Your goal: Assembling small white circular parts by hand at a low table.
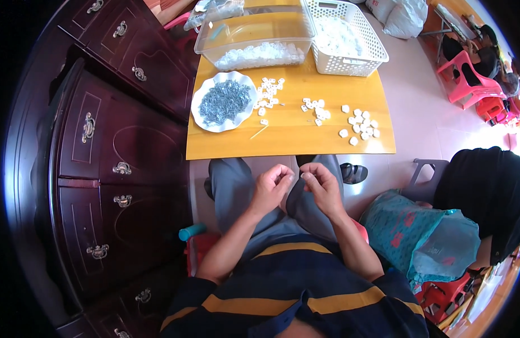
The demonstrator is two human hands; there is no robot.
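Note:
Above my lap, just off the table's near edge, my left hand (274, 187) and my right hand (323, 187) face each other a short gap apart. Each has thumb and fingertips pinched together; whatever they hold is too small to make out. On the wooden table (305, 143) beyond them, a white scalloped plate (200, 115) bears a heap of small grey metal pins (226, 101). To its right lie small white plastic pieces in three loose groups: a left cluster (267, 93), a middle cluster (316, 109) and a right cluster (361, 124). A thin yellowish stick (259, 132) rests near the plate.
A clear plastic bin (260, 34) and a white perforated basket (350, 66), both holding whitish pieces, stand at the table's far side. Dark wooden cabinets (119, 141) line my left. A teal bag (395, 225) sits at my right, with a pink chair (468, 76) farther off.

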